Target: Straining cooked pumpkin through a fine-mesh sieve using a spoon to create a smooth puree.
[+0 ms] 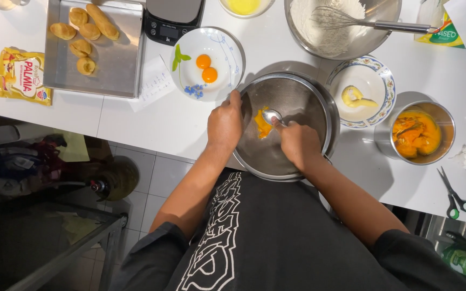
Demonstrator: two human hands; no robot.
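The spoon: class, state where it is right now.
In the head view, the spoon sits right of centre inside the sieve, its bowl beside the orange paste, held by the right hand; the left hand grips the sieve's rim.

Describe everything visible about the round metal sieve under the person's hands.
The sieve is a wide, round strainer with a shiny steel rim and fine grey mesh, sitting level at the white counter's front edge. A small orange lump lies on the mesh. The left hand grips its left rim; the right hand presses a metal spoon against the lump. What sits beneath it cannot be made out.
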